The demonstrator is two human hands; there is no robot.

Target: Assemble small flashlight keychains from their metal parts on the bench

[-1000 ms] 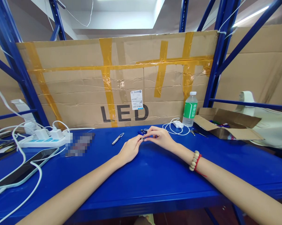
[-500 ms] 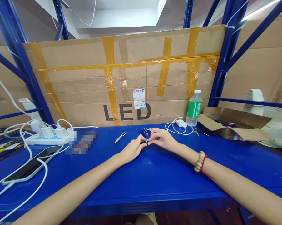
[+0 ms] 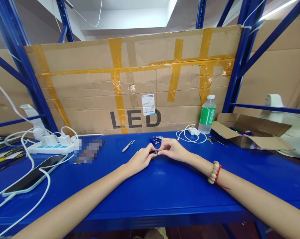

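Observation:
Between my two hands is a small dark piece [image 3: 153,152], mostly covered by fingers, so its kind does not show. My left hand [image 3: 141,158] is closed in a pinch on its left part. From the other side my right hand [image 3: 173,149] pinches the right end with thumb and forefinger, and the fingertips of both hands nearly meet. Just behind the hands lie several small blue-handled items [image 3: 155,140] with metal clips, partly hidden. A silver pen-like tool [image 3: 128,146] with a loop at its end rests to the left.
On the blue table [image 3: 179,196], a phone [image 3: 36,174], white cables and a power strip [image 3: 52,147] are at left. A charger [image 3: 194,131], a water bottle [image 3: 207,116] and an open cardboard box [image 3: 251,139] stand at right. A large cardboard sheet [image 3: 90,99] forms the back.
My right hand has shifted slightly down and its fingers have curled a little more. The left hand has barely moved, and the dark piece stays between them.

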